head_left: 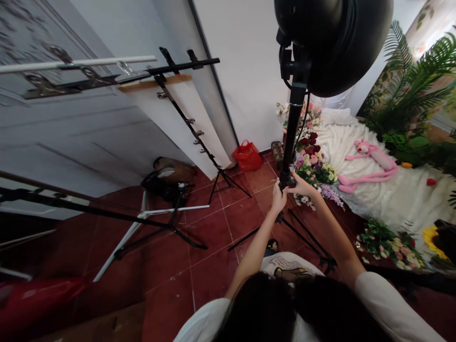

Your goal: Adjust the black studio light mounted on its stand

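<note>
Two bare hands, both closed in on one upright. Left hand: fingers curled about the lower end of the black pole, nearly closed; the far fingertips we cannot see. Right hand: set just beside the left, thumb and fingers drawn together at the dark collar on that pole; whether they press or turn it, we cannot tell.

One black lamp hood, large, above both hands at the pole's head, with a thin cable hanging slack beside the pole. One set of splayed tripod legs, below the hands, on red floor tiles.

Handling, as we judge it: the hood looks top-heavy, so we would keep the left hand firm round the pole and let the right do the fine work at the collar. We should ease any fastening gradually, lest the upper part drop or swing, and keep the cable out of our fingers.

Beyond the right hand, one lot of artificial flowers, near; farther right, one pink plush toy on pale furry cloth. Left of and beyond the left hand, one red bag.
</note>
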`<state>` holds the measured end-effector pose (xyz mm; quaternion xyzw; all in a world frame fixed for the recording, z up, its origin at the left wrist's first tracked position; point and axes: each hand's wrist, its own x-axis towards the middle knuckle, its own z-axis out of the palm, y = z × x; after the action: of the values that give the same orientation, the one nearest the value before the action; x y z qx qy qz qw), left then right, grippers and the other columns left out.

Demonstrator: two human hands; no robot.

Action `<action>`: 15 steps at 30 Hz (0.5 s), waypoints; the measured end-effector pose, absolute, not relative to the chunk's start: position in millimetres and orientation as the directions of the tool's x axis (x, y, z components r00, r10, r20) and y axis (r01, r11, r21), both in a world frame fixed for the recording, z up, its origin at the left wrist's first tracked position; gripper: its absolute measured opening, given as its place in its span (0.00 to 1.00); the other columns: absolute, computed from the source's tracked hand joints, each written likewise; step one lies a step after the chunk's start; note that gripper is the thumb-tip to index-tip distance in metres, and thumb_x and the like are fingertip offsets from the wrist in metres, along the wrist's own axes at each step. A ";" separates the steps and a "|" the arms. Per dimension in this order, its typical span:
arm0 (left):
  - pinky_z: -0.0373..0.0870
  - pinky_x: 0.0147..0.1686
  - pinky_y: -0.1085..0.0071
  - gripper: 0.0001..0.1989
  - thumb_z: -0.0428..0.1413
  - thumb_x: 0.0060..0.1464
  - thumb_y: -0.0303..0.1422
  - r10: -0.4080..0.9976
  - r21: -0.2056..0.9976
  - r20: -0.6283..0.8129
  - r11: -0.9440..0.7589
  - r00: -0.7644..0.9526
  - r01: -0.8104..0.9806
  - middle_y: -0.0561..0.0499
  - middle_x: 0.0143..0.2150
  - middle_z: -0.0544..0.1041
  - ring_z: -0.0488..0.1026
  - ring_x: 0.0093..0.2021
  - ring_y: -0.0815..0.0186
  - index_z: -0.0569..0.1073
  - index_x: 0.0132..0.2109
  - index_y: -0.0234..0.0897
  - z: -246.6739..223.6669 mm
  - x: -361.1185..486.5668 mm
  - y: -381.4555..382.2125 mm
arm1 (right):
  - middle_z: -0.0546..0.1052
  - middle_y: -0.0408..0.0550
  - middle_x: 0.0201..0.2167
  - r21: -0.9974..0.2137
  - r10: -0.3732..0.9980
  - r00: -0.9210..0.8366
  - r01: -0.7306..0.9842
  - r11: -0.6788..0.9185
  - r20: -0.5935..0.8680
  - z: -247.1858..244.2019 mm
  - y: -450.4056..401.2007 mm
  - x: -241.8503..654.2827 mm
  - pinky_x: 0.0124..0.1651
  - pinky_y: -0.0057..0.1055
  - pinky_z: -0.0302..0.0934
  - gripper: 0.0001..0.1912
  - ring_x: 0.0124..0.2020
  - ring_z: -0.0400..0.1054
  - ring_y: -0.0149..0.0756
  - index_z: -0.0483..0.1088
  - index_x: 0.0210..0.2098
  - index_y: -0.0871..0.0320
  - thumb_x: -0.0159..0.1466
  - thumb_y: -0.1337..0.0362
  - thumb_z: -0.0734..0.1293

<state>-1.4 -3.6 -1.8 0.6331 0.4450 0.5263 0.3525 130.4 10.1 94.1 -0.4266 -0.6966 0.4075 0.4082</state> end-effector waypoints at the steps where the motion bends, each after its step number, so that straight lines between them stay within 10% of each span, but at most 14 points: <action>1: 0.58 0.59 0.58 0.21 0.46 0.60 0.42 0.937 0.918 0.346 -0.348 0.045 0.191 0.39 0.55 0.66 0.64 0.57 0.60 0.58 0.56 0.36 -1.5 -1.3 -3.8 | 0.71 0.51 0.46 -0.921 0.926 -0.316 0.254 0.294 0.208 85.6 10.5 139.3 0.57 0.39 0.58 0.31 0.51 0.65 0.43 0.65 0.48 0.57 0.47 0.57 0.75; 15: 0.61 0.56 0.60 0.21 0.46 0.60 0.43 0.957 0.932 0.287 -0.288 0.039 0.221 0.40 0.53 0.67 0.66 0.54 0.61 0.58 0.55 0.37 2.8 -1.1 -4.9 | 0.69 0.37 0.21 -0.995 0.999 0.014 0.088 0.046 0.048 32.4 27.4 137.9 0.27 0.24 0.61 0.15 0.23 0.64 0.28 0.65 0.40 0.56 0.55 0.58 0.67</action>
<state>-1.1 -4.9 2.8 0.6224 0.4732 0.5066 0.3632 137.9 27.4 32.4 -0.5135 -0.5289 0.4617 0.4934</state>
